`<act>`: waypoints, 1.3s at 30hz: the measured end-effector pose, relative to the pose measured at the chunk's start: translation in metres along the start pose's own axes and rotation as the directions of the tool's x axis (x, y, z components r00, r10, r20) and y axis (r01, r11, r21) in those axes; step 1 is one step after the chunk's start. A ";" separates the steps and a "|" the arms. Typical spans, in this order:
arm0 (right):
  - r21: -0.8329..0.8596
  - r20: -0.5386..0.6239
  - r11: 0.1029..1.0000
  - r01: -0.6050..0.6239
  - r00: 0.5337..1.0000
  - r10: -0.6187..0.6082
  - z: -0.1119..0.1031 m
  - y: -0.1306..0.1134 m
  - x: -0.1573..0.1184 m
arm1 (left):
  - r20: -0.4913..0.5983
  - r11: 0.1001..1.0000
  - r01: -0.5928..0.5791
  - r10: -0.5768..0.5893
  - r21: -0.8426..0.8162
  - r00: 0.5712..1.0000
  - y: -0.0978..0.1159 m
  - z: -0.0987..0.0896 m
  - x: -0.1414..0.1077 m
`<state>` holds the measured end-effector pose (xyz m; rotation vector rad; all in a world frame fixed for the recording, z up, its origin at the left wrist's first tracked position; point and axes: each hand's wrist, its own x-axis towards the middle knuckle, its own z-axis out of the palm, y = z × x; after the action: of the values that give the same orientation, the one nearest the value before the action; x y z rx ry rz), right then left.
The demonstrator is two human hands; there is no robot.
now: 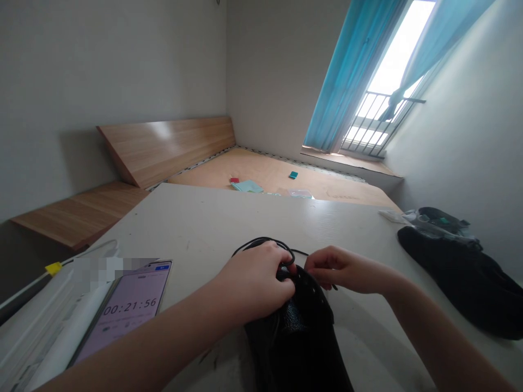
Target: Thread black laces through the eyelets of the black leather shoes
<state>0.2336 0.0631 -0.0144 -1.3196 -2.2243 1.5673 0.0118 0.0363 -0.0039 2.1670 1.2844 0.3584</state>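
A black shoe [302,337] with a row of lace holes stands at the bottom centre of the white table [196,218]. My left hand [261,277] is closed on the upper part of the shoe, its fingers bent over the opening. A thin black lace [261,238] loops above and behind that hand. At the right edge of the shoe, my right hand [337,268] has its fingers pinched together around the lace, and a short dark end shows below them.
On the right lies another black shoe [461,283], with a clear plastic bag [445,231] behind it. A phone [131,307] showing a timer and a clear plastic case [53,321] are at left. Behind the table is a bed [269,163].
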 end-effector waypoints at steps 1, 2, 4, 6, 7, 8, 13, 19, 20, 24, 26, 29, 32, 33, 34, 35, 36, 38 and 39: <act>0.010 -0.013 1.000 0.004 1.000 -0.003 0.000 0.001 0.000 | 0.000 1.000 -0.003 0.003 0.001 1.000 0.000 0.000 0.000; 0.019 -0.026 1.000 0.008 1.000 -0.007 0.000 0.001 0.001 | -0.001 1.000 -0.005 0.005 0.002 1.000 0.000 0.001 0.000; 0.036 -0.035 0.999 0.017 0.999 -0.016 0.001 0.002 0.001 | -0.007 1.000 -0.008 0.008 0.003 1.000 -0.001 0.001 0.000; 0.052 -0.010 0.998 0.024 1.000 -0.024 0.004 0.003 0.003 | -0.020 1.000 -0.005 0.005 0.003 1.000 -0.001 0.002 -0.001; 0.060 0.007 0.998 0.029 1.000 -0.029 0.005 0.004 0.004 | -0.028 1.000 -0.003 0.004 0.004 1.000 -0.002 0.003 -0.001; 0.067 0.022 0.997 0.034 0.999 -0.036 0.007 0.004 0.005 | -0.035 1.000 -0.003 0.003 0.006 0.999 -0.002 0.003 -0.001; 0.071 0.031 0.995 0.064 0.997 -0.066 0.010 0.013 0.013 | -0.091 0.999 0.005 -0.002 0.035 0.996 0.001 0.007 0.001; 0.012 -0.043 0.994 0.107 0.993 -0.106 0.008 0.014 0.013 | -0.171 0.995 0.010 0.007 0.099 0.985 0.007 0.009 0.000; -0.004 -0.077 0.992 0.126 0.989 -0.126 0.008 0.011 0.010 | -0.188 0.995 0.009 0.010 0.100 0.982 0.007 0.008 -0.001; -0.041 -0.192 0.967 0.252 0.948 -0.255 0.011 -0.010 0.001 | -0.287 0.996 -0.014 0.038 0.082 0.957 0.006 -0.004 -0.002; 0.022 -0.260 0.950 0.310 0.920 -0.294 0.018 -0.022 -0.001 | -0.324 0.996 -0.050 0.070 0.071 0.944 0.007 -0.012 -0.004; 0.183 -0.366 0.902 0.391 0.879 -0.307 0.026 -0.042 -0.002 | -0.373 0.991 -0.132 0.123 0.002 0.919 0.012 -0.026 -0.010; 0.356 -0.384 0.808 0.469 0.862 -0.331 0.024 -0.065 -0.006 | -0.490 0.956 -0.274 0.188 -0.109 0.851 0.020 -0.040 -0.020; 0.394 -0.388 0.779 0.488 0.856 -0.340 0.021 -0.073 -0.008 | -0.551 0.934 -0.332 0.207 -0.136 0.808 0.024 -0.045 -0.024; 0.406 -0.397 0.763 0.503 0.849 -0.349 0.018 -0.081 -0.011 | -0.617 0.910 -0.385 0.214 -0.156 0.757 0.027 -0.049 -0.028; 0.389 -0.408 0.763 0.516 0.839 -0.360 0.016 -0.088 -0.013 | -0.698 0.878 -0.446 0.211 -0.172 0.684 0.030 -0.053 -0.032; 0.352 -0.421 0.772 0.530 0.826 -0.375 0.014 -0.095 -0.016 | -0.792 0.843 -0.509 0.189 -0.172 0.581 0.032 -0.056 -0.036; 0.268 -0.447 0.783 0.562 0.792 -0.415 0.014 -0.107 -0.022 | -0.927 0.770 -0.621 0.110 -0.149 0.358 0.034 -0.062 -0.042; 0.247 -0.456 0.776 0.581 0.776 -0.435 0.016 -0.112 -0.026 | -0.959 0.740 -0.656 0.058 -0.146 0.279 0.033 -0.065 -0.045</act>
<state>0.1760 0.0244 0.0785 -0.7202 -1.7239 1.2999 -0.0198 0.0083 0.0705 1.6517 0.8513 2.1648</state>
